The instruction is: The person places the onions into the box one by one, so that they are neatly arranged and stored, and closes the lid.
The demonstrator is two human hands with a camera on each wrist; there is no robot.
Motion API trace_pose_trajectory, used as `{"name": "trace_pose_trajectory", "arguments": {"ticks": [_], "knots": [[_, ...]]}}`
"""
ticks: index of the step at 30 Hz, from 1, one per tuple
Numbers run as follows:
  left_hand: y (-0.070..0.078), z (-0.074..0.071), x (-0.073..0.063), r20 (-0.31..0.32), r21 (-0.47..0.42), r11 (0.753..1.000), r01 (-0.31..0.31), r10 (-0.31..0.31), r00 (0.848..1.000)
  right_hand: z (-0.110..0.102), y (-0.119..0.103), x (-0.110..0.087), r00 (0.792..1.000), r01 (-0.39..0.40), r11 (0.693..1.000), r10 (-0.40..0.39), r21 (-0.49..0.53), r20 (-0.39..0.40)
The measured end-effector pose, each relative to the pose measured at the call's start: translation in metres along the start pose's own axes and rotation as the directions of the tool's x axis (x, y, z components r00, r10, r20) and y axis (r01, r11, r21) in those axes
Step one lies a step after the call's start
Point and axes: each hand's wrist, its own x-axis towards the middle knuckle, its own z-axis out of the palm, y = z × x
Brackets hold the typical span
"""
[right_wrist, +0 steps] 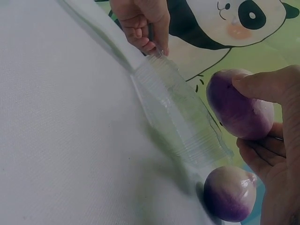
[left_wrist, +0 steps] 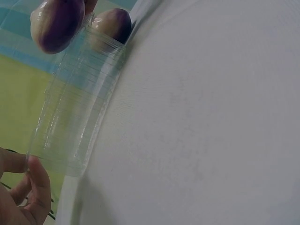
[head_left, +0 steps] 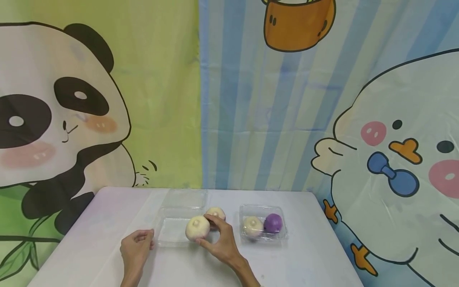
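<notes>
My right hand holds a purple-and-white turnip between thumb and fingers. It hangs above the right part of an open clear plastic box, whose lid lies folded back. In the right wrist view the thumb presses on the turnip's purple side. With thumb and fingers my left hand pinches the box's left rim, as the left wrist view shows at the box edge. A second turnip sits on the table at the box's right side, partly hidden behind my right hand.
To the right stands another clear plastic box. Inside it are a whitish turnip and a purple round one. All of this rests on a white table, with a printed cartoon curtain behind its far edge.
</notes>
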Motion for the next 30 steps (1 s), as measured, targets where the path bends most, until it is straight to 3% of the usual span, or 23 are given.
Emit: {"name": "trace_pose_trajectory", "arguments": {"ticks": [16,30], "knots": [[-0.002,0.001,0.0,-0.003,-0.01,1.0,0.004,-0.004,1.0,0.008,0.001,0.0,1.0,0.004,1.0,-0.004,0.005,-0.013],[-0.001,0.004,0.001,-0.02,0.004,0.999,0.053,-0.052,0.998,0.011,0.001,0.002,1.0,-0.019,1.0,0.019,-0.011,-0.014]]}}
